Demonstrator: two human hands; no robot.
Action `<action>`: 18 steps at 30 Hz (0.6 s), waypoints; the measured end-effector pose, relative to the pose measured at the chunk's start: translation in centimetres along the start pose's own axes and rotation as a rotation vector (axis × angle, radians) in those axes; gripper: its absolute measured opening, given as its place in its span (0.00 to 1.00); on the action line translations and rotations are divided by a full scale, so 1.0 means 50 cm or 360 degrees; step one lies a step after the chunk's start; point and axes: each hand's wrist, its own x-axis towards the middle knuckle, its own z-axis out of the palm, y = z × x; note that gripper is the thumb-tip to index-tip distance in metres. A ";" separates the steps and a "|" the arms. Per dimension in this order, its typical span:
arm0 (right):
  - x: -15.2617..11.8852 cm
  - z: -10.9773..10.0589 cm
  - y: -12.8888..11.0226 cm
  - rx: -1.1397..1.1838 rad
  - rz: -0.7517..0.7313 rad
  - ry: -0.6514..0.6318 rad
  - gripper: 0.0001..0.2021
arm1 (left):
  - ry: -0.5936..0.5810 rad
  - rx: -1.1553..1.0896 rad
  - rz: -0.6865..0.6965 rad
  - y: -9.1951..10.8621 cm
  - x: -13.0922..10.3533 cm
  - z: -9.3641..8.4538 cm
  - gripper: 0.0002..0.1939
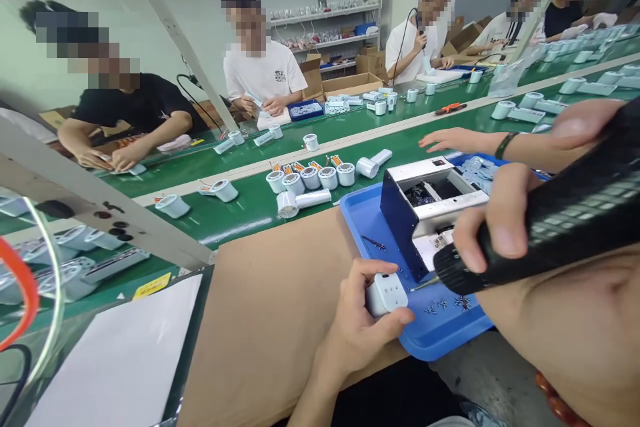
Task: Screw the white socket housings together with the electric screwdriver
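My left hand (357,320) is closed round a small pale-blue plastic housing (389,295), its end face with small holes turned to the right. My right hand (500,220) grips a black electric screwdriver (560,213), which points left. The bit's tip is close to the housing, over the blue tray (420,345); whether it touches a screw or the housing I cannot tell. Loose screws (463,303) lie in the tray, with a few dark ones farther back. A screw feeder box (435,190) with a white top and dark side stands in the tray.
Brown cardboard (260,307) covers the bench in front. Several round-headed pale parts (310,177) with orange wires sit on the green conveyor (240,213). A co-worker's hand (460,140) reaches in from the right. A slanted metal post (100,200) stands left. Several people work opposite.
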 end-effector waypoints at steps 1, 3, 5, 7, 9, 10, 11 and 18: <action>0.000 0.012 -0.005 -0.0003 -0.0008 -0.0014 0.22 | 0.0002 -0.0006 0.0004 0.000 0.000 0.001 0.40; -0.001 0.038 -0.006 0.0019 -0.0006 -0.0055 0.22 | -0.0010 -0.0021 0.0015 -0.003 0.000 0.002 0.40; -0.005 0.066 -0.005 0.0145 0.0016 -0.0032 0.16 | -0.0019 -0.0017 0.0035 -0.005 -0.001 0.002 0.41; -0.011 0.091 -0.006 0.0338 0.0099 -0.0015 0.14 | -0.0024 -0.0002 0.0045 -0.004 -0.001 0.002 0.42; -0.016 0.104 -0.009 0.0465 0.0185 -0.0038 0.14 | -0.0034 0.0015 0.0036 0.000 -0.001 0.002 0.43; -0.016 0.104 -0.010 0.0452 0.0210 -0.0073 0.14 | -0.0040 0.0027 0.0027 0.002 -0.001 0.002 0.43; -0.016 0.098 -0.010 0.0374 0.0219 -0.0120 0.14 | -0.0043 0.0042 0.0022 0.004 -0.001 0.002 0.44; 0.009 -0.015 0.033 -0.0501 0.0096 -0.0403 0.28 | -0.0047 0.0137 0.0037 0.006 -0.002 0.009 0.46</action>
